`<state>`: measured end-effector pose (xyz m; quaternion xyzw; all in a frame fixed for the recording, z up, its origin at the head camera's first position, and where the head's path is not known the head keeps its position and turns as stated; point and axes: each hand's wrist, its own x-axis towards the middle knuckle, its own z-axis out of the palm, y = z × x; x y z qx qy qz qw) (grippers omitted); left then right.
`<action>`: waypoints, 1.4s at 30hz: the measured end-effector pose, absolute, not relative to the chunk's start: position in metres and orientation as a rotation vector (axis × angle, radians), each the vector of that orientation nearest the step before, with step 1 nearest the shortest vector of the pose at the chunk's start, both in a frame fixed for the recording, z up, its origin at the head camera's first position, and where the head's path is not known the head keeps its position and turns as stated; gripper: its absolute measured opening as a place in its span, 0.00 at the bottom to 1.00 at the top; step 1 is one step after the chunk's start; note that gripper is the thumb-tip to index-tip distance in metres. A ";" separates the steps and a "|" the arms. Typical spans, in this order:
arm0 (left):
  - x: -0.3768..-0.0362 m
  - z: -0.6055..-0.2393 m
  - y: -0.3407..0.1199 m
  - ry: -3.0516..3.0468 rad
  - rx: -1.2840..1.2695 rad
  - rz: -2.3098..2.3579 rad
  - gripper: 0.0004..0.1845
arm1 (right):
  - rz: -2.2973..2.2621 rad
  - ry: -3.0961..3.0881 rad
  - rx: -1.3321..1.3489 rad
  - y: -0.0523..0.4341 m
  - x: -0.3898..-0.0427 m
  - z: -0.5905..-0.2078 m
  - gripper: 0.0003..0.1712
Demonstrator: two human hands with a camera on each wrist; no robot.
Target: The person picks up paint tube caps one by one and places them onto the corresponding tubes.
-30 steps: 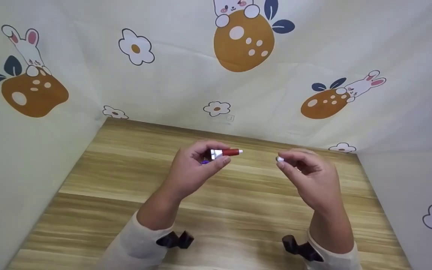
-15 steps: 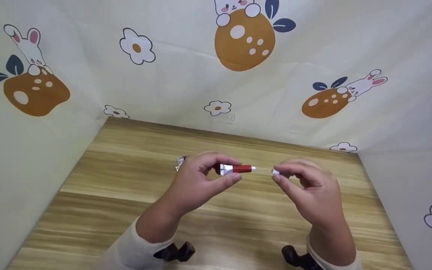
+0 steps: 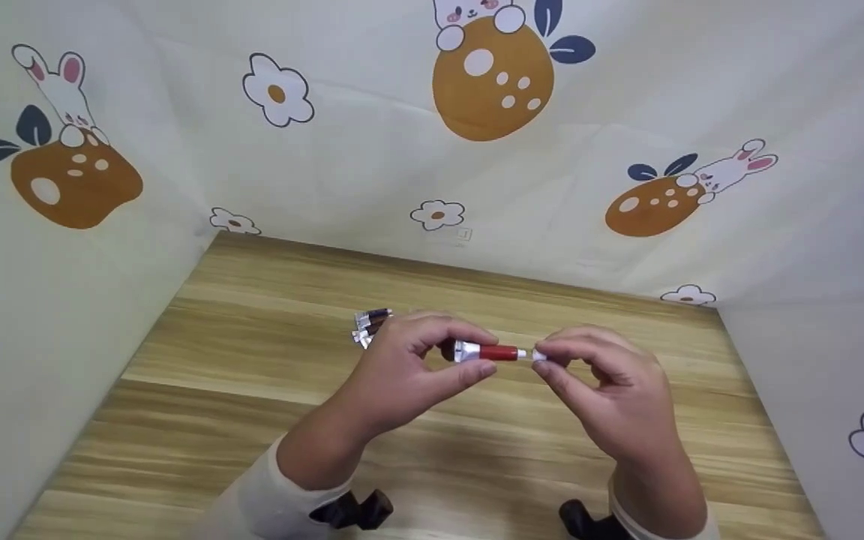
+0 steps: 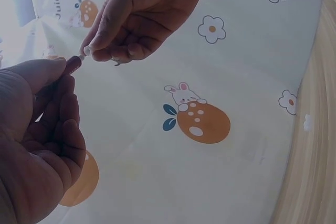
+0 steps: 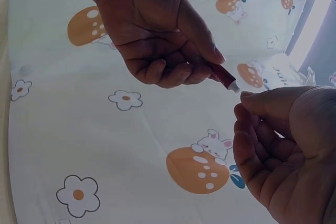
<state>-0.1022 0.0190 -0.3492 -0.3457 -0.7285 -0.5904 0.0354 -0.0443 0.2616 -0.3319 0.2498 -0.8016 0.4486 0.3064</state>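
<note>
A rabbit-and-orange-print fabric backdrop point(image 3: 357, 165) rises beyond both hands and to either side of them. Beneath them spreads a wood-grain tabletop point(image 3: 214, 334). The left hand point(image 3: 409, 375) and right hand point(image 3: 616, 390) face each other above it, each in a thumb-and-finger pinch. Just past the left hand's knuckles, partly hidden by it, dark-bodied tubes point(image 3: 373, 321) with silver ends lie on the tabletop. A silver-ended red tube point(image 3: 496, 353) is in the left hand's grasp, its white nozzle point(image 3: 521, 354) pointing at the right hand. The right hand's thumb and fingertip grip a small white cap point(image 3: 539, 355) just beside the nozzle.
</note>
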 end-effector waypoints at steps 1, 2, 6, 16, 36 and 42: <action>-0.102 -0.349 0.019 -2.245 -1.058 -1.809 0.09 | 1.188 -2.126 0.659 0.262 -0.044 -0.332 0.19; -0.102 -0.350 0.019 -2.250 -1.055 -1.805 0.10 | 1.190 -2.132 0.657 0.261 -0.044 -0.332 0.19; -0.103 -0.351 0.020 -2.248 -1.057 -1.806 0.10 | 1.186 -2.153 0.645 0.261 -0.044 -0.332 0.18; -0.102 -0.351 0.021 -2.251 -1.054 -1.838 0.10 | 1.190 -2.174 0.642 0.261 -0.043 -0.331 0.16; -0.100 -0.352 0.022 -2.272 -1.057 -1.844 0.11 | 1.111 -2.216 0.650 0.261 -0.045 -0.335 0.17; -0.100 -0.352 0.022 -2.269 -1.057 -1.856 0.11 | 1.054 -2.233 0.665 0.262 -0.047 -0.336 0.17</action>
